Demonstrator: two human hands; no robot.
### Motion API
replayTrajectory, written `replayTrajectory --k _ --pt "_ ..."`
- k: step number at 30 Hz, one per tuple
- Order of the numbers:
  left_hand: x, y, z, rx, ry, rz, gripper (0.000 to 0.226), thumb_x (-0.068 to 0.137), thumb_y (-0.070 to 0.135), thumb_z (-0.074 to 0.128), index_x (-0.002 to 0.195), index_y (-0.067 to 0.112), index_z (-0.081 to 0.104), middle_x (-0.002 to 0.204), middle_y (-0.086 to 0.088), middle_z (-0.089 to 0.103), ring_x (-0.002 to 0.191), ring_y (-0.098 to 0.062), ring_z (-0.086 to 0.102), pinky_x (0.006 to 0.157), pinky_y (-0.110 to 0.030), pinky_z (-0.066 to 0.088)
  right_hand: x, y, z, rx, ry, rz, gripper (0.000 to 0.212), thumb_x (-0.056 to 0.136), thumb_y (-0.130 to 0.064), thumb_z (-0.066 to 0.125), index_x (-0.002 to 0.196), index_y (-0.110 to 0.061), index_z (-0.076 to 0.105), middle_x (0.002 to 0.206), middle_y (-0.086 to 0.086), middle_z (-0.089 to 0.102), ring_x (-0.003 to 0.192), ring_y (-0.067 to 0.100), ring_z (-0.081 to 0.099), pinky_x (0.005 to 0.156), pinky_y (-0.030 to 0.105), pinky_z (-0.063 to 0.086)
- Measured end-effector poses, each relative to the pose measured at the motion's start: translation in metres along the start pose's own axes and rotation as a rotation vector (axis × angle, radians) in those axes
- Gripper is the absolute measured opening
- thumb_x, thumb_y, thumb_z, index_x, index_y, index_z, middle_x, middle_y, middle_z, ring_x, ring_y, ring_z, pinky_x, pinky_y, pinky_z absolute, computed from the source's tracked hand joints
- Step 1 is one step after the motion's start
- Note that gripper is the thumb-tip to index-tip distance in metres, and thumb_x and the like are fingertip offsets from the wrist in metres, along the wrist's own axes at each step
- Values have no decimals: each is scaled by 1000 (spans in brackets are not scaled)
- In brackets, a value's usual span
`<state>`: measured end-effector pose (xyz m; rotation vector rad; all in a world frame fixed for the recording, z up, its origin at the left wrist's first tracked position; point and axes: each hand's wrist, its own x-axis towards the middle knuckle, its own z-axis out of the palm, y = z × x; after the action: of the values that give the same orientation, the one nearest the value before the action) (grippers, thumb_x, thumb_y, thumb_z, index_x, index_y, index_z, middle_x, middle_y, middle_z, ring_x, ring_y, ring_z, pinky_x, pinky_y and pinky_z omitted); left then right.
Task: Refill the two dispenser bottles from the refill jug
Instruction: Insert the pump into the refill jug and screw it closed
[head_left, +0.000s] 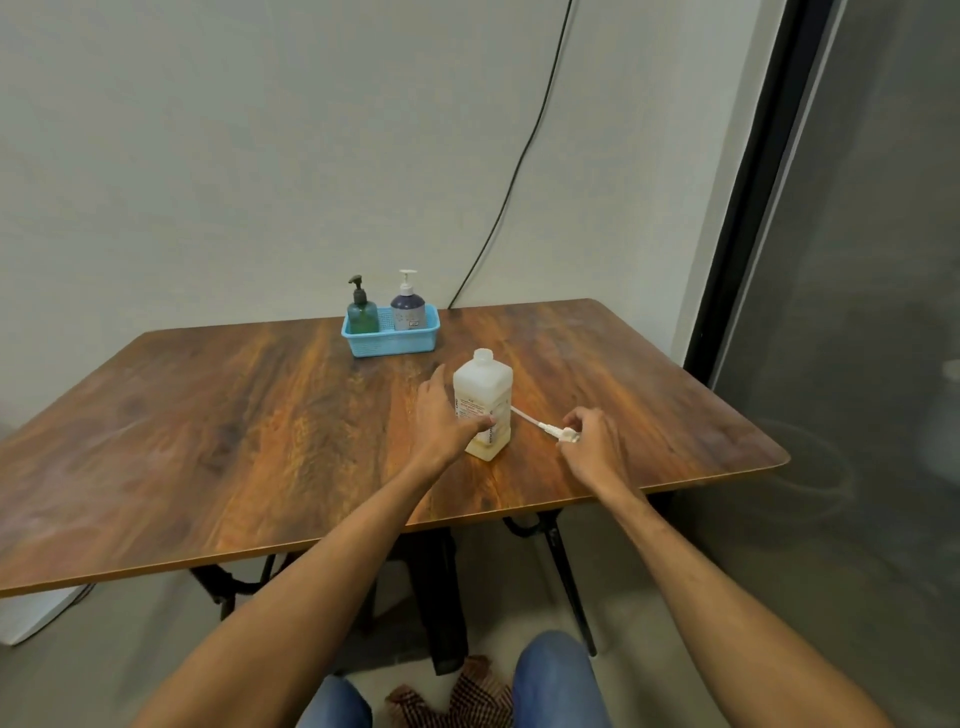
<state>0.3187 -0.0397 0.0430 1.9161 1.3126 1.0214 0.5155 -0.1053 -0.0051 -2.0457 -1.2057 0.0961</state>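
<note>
Jug (485, 387) in left hand (441, 422), pump (551, 430) in right hand (592, 442).

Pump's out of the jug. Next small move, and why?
Probably the right hand should lay the pump on the table: the jug stands open in the left hand, and the green bottle and purple bottle in the basket have pumps on.

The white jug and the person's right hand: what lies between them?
In the head view, a white pump tube runs from the right hand, gripping its head, toward the jug.
</note>
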Motion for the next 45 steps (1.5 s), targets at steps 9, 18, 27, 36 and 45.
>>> replayTrajectory --k 9,18,27,36,45 --pt "15 -16 23 -106 1 1 88 66 31 90 139 24 42 138 2 54 128 -18 52 103 -45 50 12 22 18 -149 -58 -105 25 90 -14 69 113 -18 64 108 1 59 98 17 55 83 37 53" --pt "22 -21 17 -101 28 -14 78 70 23 89 134 13 47 134 -4 59 121 -20 59 91 -33 55 31 -17 -15 37 57 -154 19 80 -12 79 80 -19 60 74 -5 59 63 11 55 45 27 39" --pt "19 -23 -3 -90 36 -18 78 71 20 89 136 14 46 137 -4 57 125 -20 56 86 -23 44 37 -112 -101 252 41 -225 15 71 -20 81 84 -17 76 80 -3 70 80 17 66 65 33 56" --pt "24 -33 -17 -75 64 -21 82 66 18 91 136 14 47 137 -5 58 127 -22 56 97 -37 50 48 -183 -143 344 8 -358 16 65 -23 79 70 -9 72 66 3 68 59 17 62 58 40 57" --pt "28 -42 -26 -73 91 -44 82 63 22 92 133 16 49 133 -3 61 123 -21 59 93 -36 52 51 -210 -136 330 -20 -396 15 65 -19 79 66 -8 69 70 9 69 56 14 56 55 33 50"
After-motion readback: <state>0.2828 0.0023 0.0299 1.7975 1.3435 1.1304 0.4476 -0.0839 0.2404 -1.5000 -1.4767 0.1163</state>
